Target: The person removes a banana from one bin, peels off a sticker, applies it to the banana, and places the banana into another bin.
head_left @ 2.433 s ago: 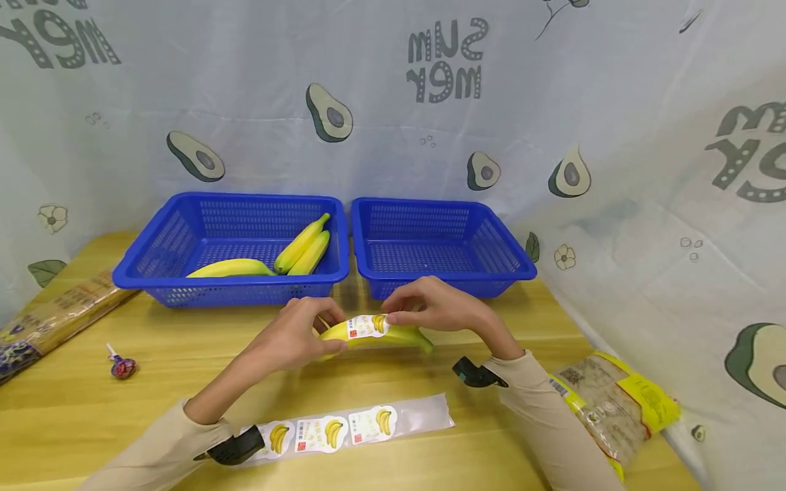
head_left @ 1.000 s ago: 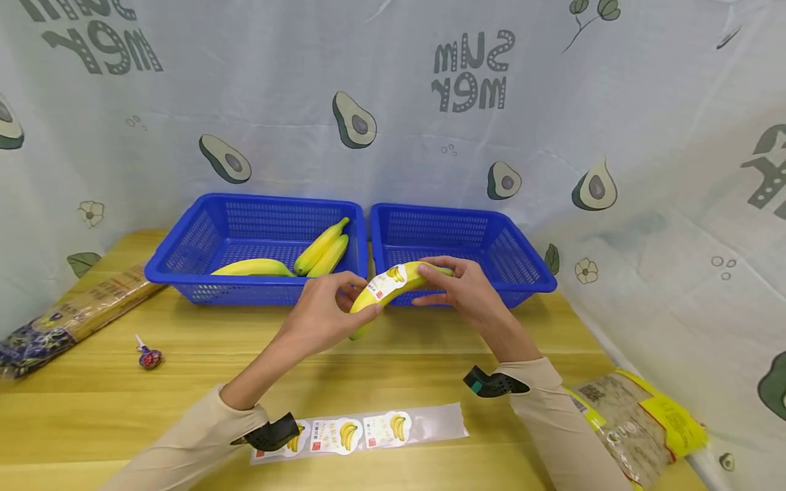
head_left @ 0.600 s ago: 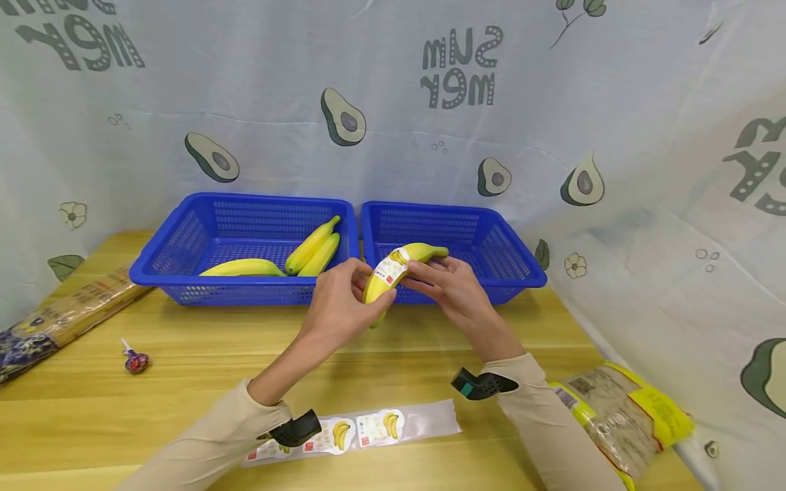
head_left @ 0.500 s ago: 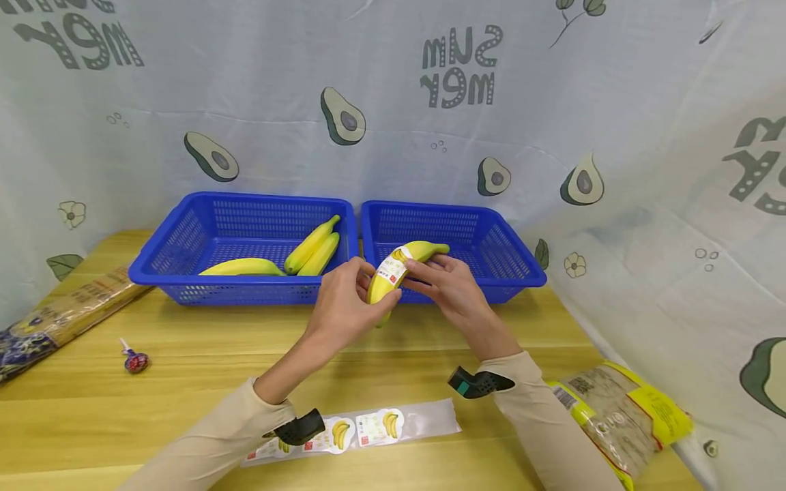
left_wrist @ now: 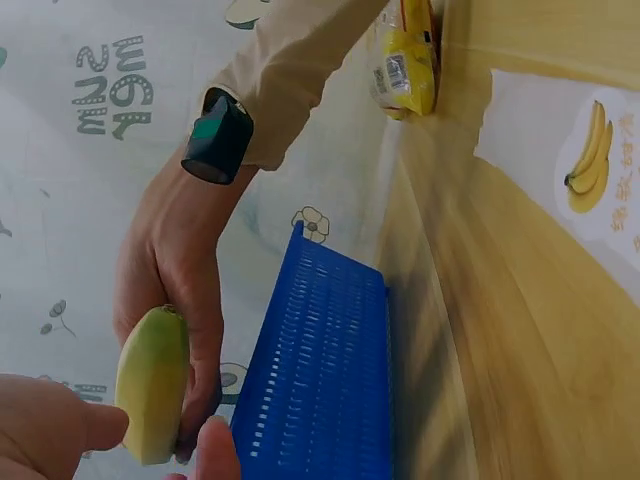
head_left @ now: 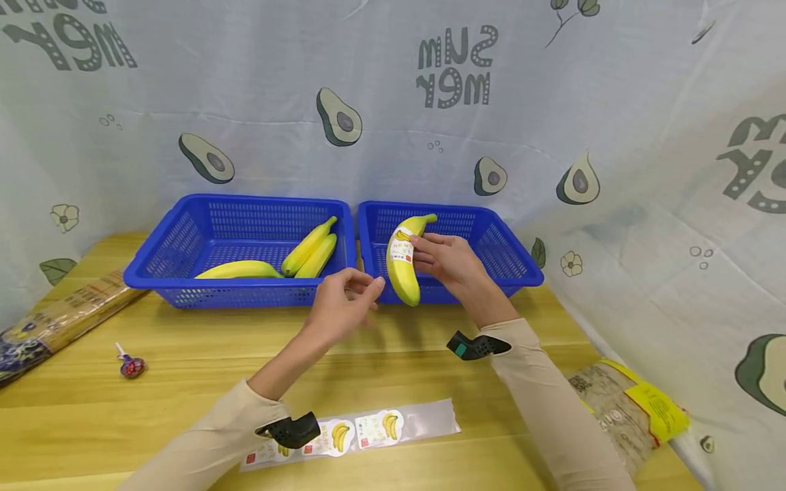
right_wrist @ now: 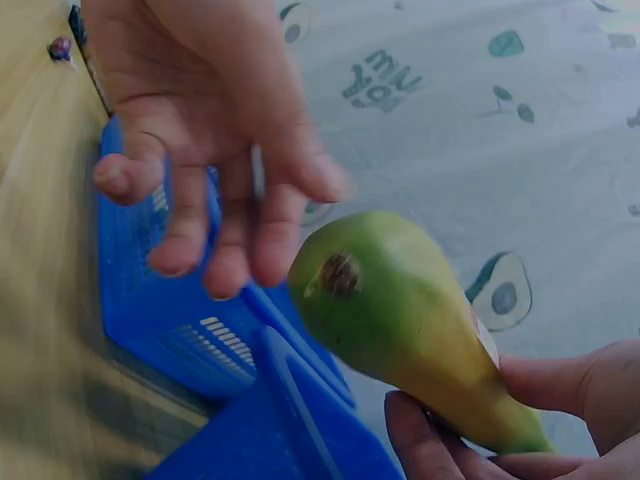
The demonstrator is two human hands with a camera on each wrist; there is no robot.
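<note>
A yellow banana [head_left: 402,278] with a greenish stem bears a white banana-picture sticker [head_left: 402,245] across its middle. My right hand [head_left: 447,264] grips it from the right side, in front of the right blue basket [head_left: 516,278]. In the right wrist view the banana's dark blossom end [right_wrist: 340,272] faces the camera. Just left of the fruit, my left hand [head_left: 344,300] holds nothing, its fingers loosely bent and apart from the banana. On the table lies a clear strip [head_left: 430,419] with several banana stickers, partly hidden by the left wrist camera.
The left blue basket [head_left: 153,278] contains several bananas [head_left: 241,269]. A lollipop [head_left: 132,366] and a long noodle-like package [head_left: 67,314] lie at the left. At the right is a yellow-and-clear bag [head_left: 632,402]. A printed curtain [head_left: 393,157] hangs behind.
The banana was lifted off the table area between both hands and turned more upright. My left hand has let go of it; the right hand has carried it toward the right basket.
</note>
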